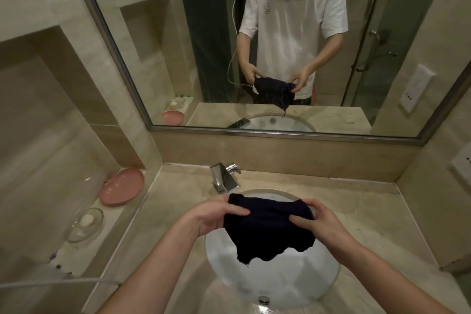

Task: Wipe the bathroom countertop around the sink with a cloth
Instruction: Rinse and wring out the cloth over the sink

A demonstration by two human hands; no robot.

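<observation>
I am at the preparing step: the wiping has not begun, as I judge it, because the cloth (267,227) hangs in the air over the sink (318,285) and touches no part of the surface (356,211). My left hand (216,214) pinches the cloth's upper left edge, and my right hand (316,219) pinches the upper right edge, so each grip is closed on the fabric, thumb on the near side and fingers behind. The cloth is stretched between them and droops below.

Next, I think, I need to gather or fold it into a pad that one hand can press flat, then bring it down on the surface beside the basin, probably near the faucet (225,177) or along a side rim.

The cloth is dark, nearly black, soft and limp. Its lower edge is ragged and uneven, with a small thread or tip hanging at the lowest corner. I cannot tell whether it is wet.
</observation>
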